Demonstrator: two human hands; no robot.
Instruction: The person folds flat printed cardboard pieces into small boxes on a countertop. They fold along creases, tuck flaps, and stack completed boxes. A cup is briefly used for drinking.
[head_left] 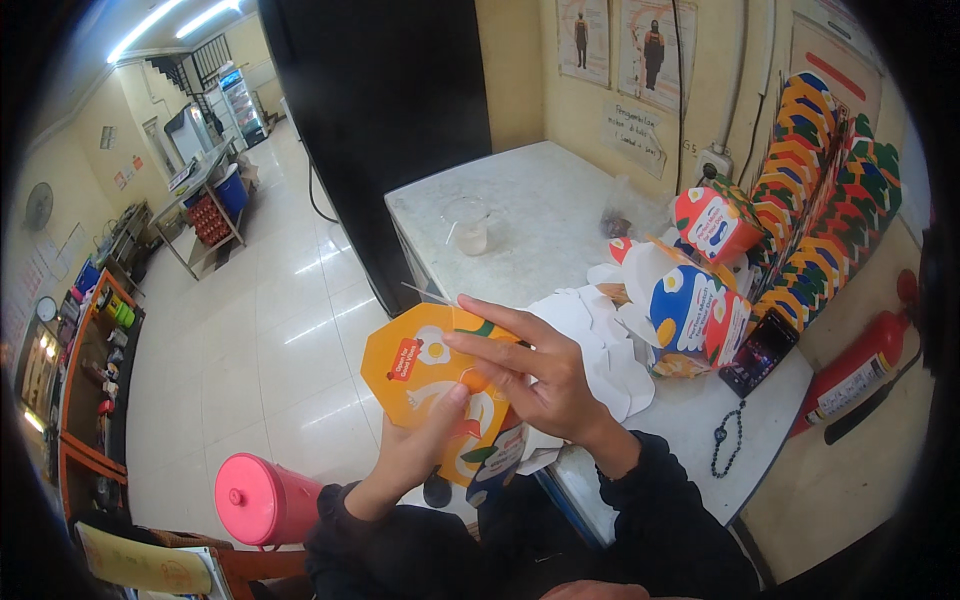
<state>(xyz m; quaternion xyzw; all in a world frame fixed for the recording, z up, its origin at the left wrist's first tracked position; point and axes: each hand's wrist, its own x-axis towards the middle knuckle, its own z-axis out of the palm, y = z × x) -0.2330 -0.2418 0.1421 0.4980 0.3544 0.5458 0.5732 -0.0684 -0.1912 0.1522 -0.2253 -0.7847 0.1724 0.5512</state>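
A yellow paper food box (415, 345), printed with a fried egg and coloured shapes, is held up in front of me over my lap. My left hand (405, 455) grips its lower edge, the thumb lying across the printed face. My right hand (555, 380) is on its right side, with the fingers pressed together on the panel near the upper edge. A blue printed side (497, 465) shows below the yellow face. White unfolded paper pieces (600, 350) lie on the table just beyond my right hand.
The white table (540, 180) carries a clear plastic cup (470, 237), folded printed boxes (690, 310), a phone (760, 352) and a dark bead string (728, 440). Tall stacks of cartons (795, 170) lean at the wall. A red fire extinguisher (860, 370) stands right; a pink lidded bin (262, 497) stands left.
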